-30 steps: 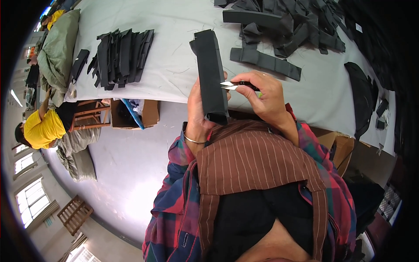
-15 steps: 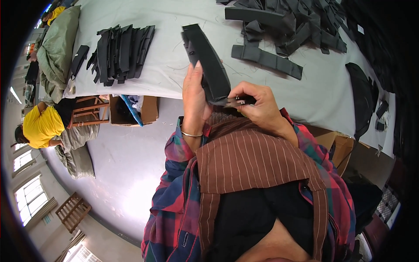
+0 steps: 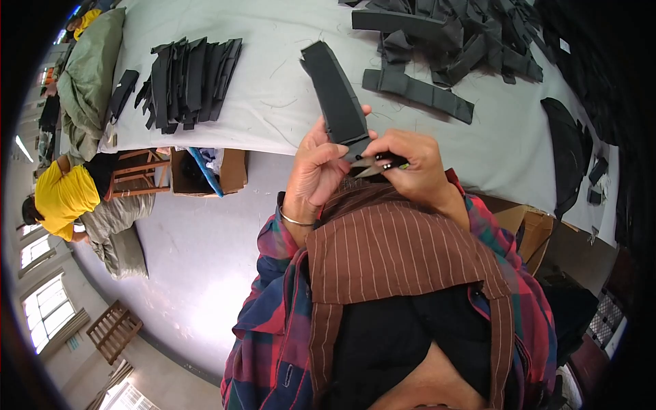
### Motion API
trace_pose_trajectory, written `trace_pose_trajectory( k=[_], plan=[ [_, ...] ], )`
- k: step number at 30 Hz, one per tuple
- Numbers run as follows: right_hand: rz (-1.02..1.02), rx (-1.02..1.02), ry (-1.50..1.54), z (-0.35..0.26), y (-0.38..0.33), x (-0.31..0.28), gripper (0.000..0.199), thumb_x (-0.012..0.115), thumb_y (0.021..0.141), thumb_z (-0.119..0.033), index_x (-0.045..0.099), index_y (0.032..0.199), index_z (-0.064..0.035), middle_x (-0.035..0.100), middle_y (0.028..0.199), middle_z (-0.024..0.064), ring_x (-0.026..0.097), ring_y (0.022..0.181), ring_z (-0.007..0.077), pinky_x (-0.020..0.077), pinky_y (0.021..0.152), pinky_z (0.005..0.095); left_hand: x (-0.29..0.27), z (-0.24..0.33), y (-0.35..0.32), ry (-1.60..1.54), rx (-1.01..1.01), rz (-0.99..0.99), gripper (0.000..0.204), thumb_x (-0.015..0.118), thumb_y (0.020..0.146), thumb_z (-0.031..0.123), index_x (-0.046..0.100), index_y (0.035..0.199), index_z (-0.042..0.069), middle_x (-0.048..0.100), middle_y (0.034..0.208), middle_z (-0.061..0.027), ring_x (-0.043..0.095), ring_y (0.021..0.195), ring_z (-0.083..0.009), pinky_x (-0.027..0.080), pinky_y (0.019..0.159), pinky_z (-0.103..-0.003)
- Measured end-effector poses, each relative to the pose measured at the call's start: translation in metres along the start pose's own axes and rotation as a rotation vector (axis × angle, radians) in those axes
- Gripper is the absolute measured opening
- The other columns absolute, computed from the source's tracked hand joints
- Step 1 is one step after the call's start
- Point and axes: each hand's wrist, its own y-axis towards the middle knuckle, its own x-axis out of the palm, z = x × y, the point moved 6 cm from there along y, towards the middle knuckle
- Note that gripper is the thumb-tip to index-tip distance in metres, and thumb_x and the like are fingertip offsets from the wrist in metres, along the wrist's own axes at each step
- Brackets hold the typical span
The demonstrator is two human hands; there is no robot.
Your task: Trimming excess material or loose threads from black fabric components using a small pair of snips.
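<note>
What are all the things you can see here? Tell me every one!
fabric strip: one, black, held up over the table edge
snips: one, silvery with dark handle, at the strip's lower end
stack of strips: one, black, table's left part
heap of pieces: one, black, table's far right
table: one, pale grey cover
cardboard box: one, brown, under the table
person in yellow: one, far left
left hand: holds the strip
right hand: holds the snips

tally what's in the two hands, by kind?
Black fabric strip: 1, in left hand
Small snips: 1, in right hand
Total: 2
</note>
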Motion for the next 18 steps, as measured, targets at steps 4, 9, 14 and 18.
trace_pose_trajectory(
  k=[4, 9, 14, 18],
  plan=[
    [-0.188, -0.087, -0.179, -0.001, -0.005, 0.008, 0.015, 0.07, 0.07, -0.008, 0.066, 0.084, -0.0105, 0.064, 0.074, 0.0025, 0.059, 0.063, 0.0238, 0.0443, 0.058, 0.0334, -0.007, 0.003, 0.001, 0.085, 0.087, -0.029, 0.053, 0.048, 0.076, -0.008, 0.039, 0.127, -0.003, 0.051, 0.121, -0.0155, 0.06, 0.092, -0.0224, 0.054, 0.077, -0.034],
    [-0.124, -0.042, -0.121, -0.013, 0.008, -0.01, 0.018, 0.074, 0.073, -0.017, 0.067, 0.089, -0.0127, 0.066, 0.08, 0.0014, 0.061, 0.066, 0.0205, 0.0427, 0.059, 0.032, -0.012, 0.005, 0.0, 0.247, 0.188, 0.056, 0.04, 0.06, 0.085, -0.001, 0.044, 0.121, 0.0, 0.056, 0.112, -0.012, 0.06, 0.087, -0.0167, 0.053, 0.073, -0.03],
    [0.0, -0.106, -0.312, -0.012, 0.019, -0.018, 0.018, 0.071, 0.077, -0.022, 0.068, 0.092, -0.0139, 0.067, 0.081, 0.0007, 0.061, 0.067, 0.0174, 0.0391, 0.062, 0.0299, -0.015, 0.005, 0.0, 0.399, 0.245, 0.072, 0.036, 0.066, 0.085, 0.005, 0.046, 0.115, 0.001, 0.06, 0.103, -0.0096, 0.06, 0.08, -0.0142, 0.052, 0.07, -0.027],
    [-0.007, -0.162, -0.358, -0.015, 0.023, -0.012, 0.018, 0.072, 0.075, -0.023, 0.068, 0.09, -0.0139, 0.065, 0.077, 0.0002, 0.059, 0.064, 0.0187, 0.038, 0.061, 0.0308, -0.017, 0.003, 0.0, 0.471, 0.244, 0.073, 0.033, 0.065, 0.084, 0.004, 0.047, 0.112, 0.002, 0.061, 0.091, -0.0068, 0.06, 0.075, -0.0125, 0.051, 0.067, -0.026]
  ],
)
